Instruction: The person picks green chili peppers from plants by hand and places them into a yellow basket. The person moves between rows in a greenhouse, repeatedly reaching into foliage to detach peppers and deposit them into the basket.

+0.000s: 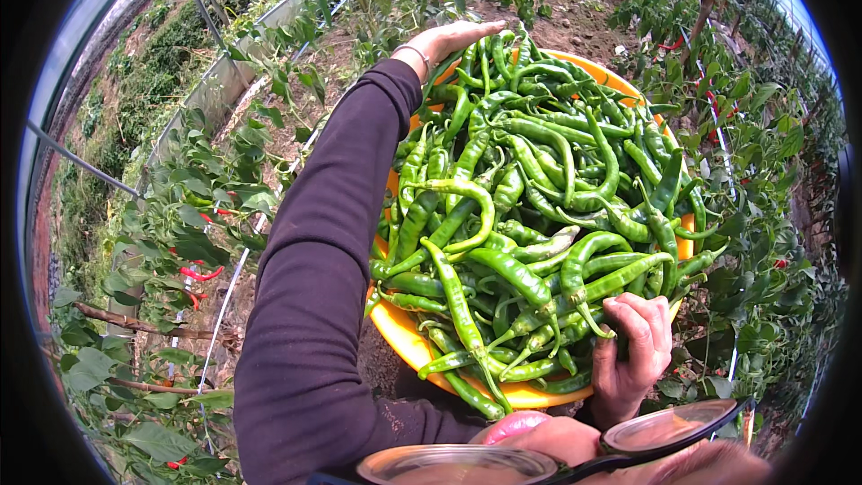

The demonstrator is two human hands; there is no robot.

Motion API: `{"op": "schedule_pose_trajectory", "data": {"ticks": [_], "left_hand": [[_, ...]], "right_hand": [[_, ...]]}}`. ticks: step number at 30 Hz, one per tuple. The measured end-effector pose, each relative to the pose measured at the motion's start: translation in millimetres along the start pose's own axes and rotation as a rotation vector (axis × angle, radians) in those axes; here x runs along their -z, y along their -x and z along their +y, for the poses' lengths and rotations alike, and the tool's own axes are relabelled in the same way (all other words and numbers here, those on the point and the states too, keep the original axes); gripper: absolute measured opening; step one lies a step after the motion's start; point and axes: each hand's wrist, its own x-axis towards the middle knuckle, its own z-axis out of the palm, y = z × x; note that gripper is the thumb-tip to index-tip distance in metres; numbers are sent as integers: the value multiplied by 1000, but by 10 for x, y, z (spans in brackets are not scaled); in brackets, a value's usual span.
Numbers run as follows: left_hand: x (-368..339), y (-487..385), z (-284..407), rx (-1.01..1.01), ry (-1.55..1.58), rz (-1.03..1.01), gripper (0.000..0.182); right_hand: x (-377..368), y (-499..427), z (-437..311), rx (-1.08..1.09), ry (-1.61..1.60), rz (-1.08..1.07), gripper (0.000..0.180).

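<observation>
A round orange basin [411, 340] heaped with long green chili peppers [532, 148] fills the middle of the view. My left arm reaches along the basin's left side in a dark sleeve. At the far left rim, my left hand [448, 44] lies flat with fingers straight, against the outermost peppers; its palm side is hidden. My right hand [632, 353] is curled over the near right rim, its thumb beside a pepper stem. Part of its grip is covered by the peppers. Several peppers overhang the rim, one of them [465, 310] near my chest.
Pepper plants [202, 215] with red chilies [201, 274] flank both sides. White lines [232, 289] and wooden stakes [704, 7] run among them. Bare soil [579, 0] lies beyond the basin. Metal poles [84, 160] stand at left. Glasses [458, 465] edge the bottom.
</observation>
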Motion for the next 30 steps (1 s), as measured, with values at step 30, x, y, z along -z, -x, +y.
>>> {"op": "schedule_pose_trajectory", "data": {"ticks": [30], "left_hand": [[333,490,-246,206,3,28,39]], "right_hand": [[5,-30,4,22,-30,8,35]]}}
